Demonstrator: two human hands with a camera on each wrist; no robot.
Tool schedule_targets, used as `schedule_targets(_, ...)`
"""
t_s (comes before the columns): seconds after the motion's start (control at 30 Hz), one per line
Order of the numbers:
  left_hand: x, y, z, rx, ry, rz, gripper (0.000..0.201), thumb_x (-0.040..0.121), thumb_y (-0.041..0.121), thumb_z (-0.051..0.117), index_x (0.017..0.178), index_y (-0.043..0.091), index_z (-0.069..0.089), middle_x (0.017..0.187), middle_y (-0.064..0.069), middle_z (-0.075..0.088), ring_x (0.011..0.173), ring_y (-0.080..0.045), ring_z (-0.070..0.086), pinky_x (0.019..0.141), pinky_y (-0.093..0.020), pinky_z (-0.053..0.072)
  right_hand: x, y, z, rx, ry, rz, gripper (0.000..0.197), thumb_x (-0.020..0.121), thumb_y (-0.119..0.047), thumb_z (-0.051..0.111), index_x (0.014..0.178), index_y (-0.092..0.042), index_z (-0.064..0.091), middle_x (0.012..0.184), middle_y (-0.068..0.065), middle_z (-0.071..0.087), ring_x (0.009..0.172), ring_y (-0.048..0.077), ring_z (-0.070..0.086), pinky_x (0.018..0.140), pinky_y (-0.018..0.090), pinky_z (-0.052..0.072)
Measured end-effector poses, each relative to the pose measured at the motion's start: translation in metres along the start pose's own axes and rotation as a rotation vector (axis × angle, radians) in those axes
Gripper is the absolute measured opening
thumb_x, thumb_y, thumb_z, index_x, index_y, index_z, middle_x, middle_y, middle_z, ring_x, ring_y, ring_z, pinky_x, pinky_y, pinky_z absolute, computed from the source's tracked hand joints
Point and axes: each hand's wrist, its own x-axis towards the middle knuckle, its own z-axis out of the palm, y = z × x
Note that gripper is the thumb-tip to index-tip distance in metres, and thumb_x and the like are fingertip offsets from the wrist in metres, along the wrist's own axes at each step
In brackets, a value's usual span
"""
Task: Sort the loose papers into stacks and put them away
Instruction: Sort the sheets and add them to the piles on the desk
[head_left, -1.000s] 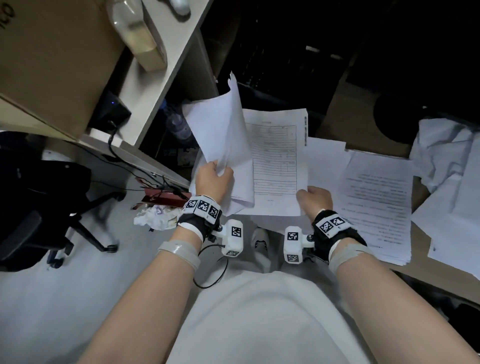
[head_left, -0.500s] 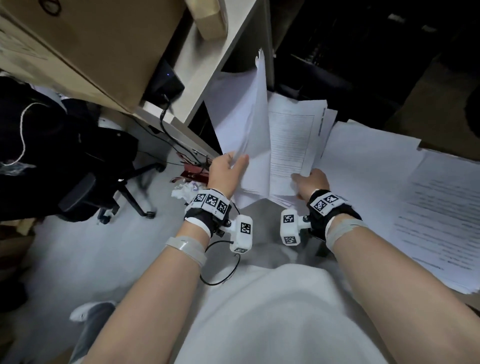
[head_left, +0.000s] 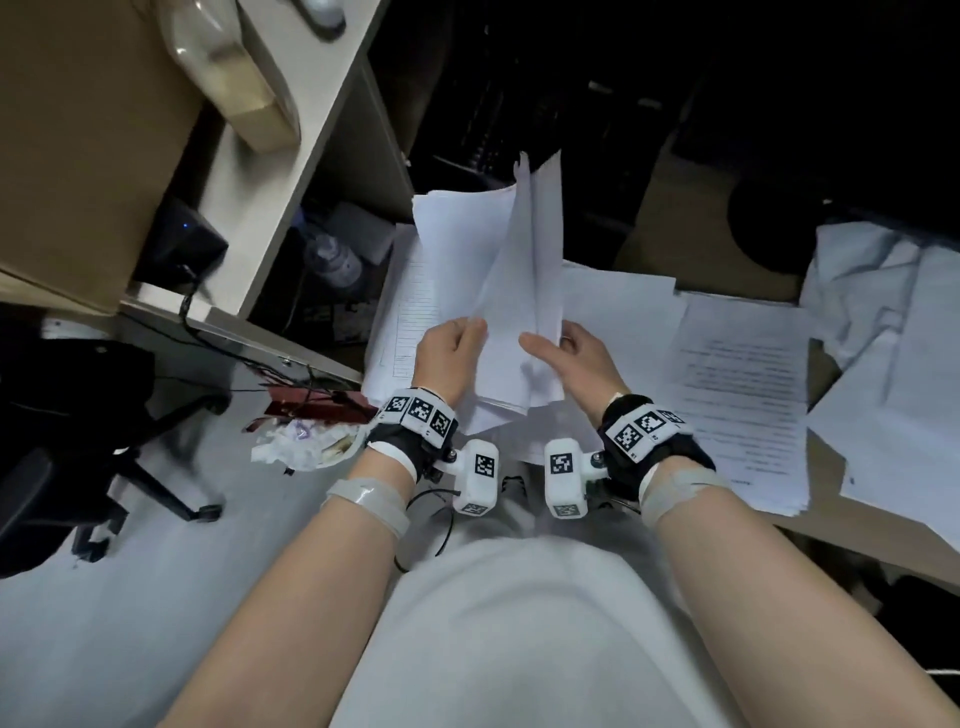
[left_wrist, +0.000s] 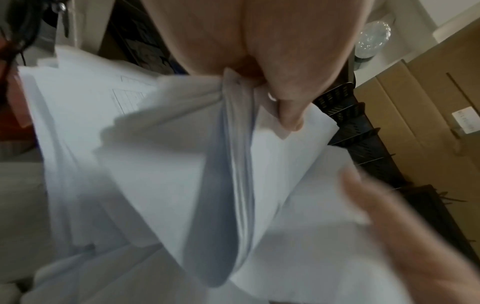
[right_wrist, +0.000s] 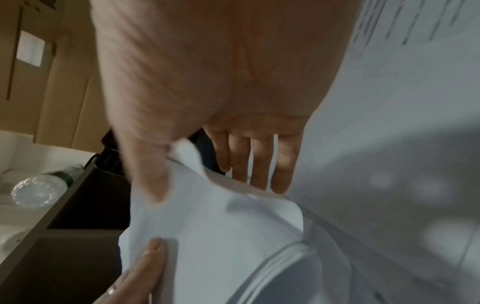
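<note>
On the left, my left hand (head_left: 449, 353) is pinching the near corner of a bundle of white papers (head_left: 519, 291), thumb pressing on top. The bundle is standing on edge between my hands, its long axis pointing away from me. My right hand (head_left: 571, 358) is touching its right side, fingers straight and together.

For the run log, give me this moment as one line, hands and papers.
left hand: pinches upright sheets | right hand: fingers straight, closing on the sheets' other side | printed stack: flat at right | phase: sorting
</note>
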Motion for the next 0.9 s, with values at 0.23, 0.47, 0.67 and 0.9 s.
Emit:
schedule_targets(0.23,0.001,0.008,0.014,-0.024,0.039,0.007,0.041,0.100,0.021,0.052,0.060,0.019,0.044,0.056,0.012,0.035,0.054,-0.007,0.031,0.051,-0.020,0.027,-0.002,0.032,-0.039,-0.138,0.328,0.075,0.040,0.084,-0.034,0.059,0.063,-0.023,0.026,0.067,0.002,0.024,0.063,0.018,0.025,0.061,0.029,0.022)
schedule_targets(0.47,0.003,0.002,0.009,-0.007,0.061,-0.004,0.040,0.100,0.020,0.051,0.062,0.020,0.040,0.058,0.007,0.036,0.056,-0.010,0.030,0.049,-0.021,0.027,-0.001,0.034,-0.037,-0.088,0.379,0.093,0.047,0.087,-0.023,0.057,0.045,-0.021,0.035,0.049,-0.010,0.029,0.055,0.017,0.027,0.057,0.027,0.024)
schedule_targets(0.67,0.009,-0.013,-0.012,-0.023,0.191,-0.044,0.044,0.100,0.018,0.053,0.059,0.019,0.038,0.056,0.007,0.032,0.055,-0.011,0.028,0.053,-0.029,0.025,0.001,0.036,-0.032,-0.107,0.473,0.121,0.042,0.089,-0.019,0.053,0.059,-0.020,0.024,0.058,-0.002,0.025,0.056,0.019,0.025,0.058,0.029,0.022)
schedule_targets(0.9,0.002,-0.003,0.014,-0.053,0.126,-0.051,0.034,0.102,0.022,0.052,0.096,-0.009,0.064,0.073,-0.014,0.062,0.058,-0.021,0.048,0.063,-0.031,0.048,-0.019,0.079,-0.078,-0.297,0.563,0.456,0.026,0.090,-0.022,0.051,0.069,-0.022,0.035,0.087,0.009,0.044,0.082,0.022,0.037,0.074,0.028,0.030)
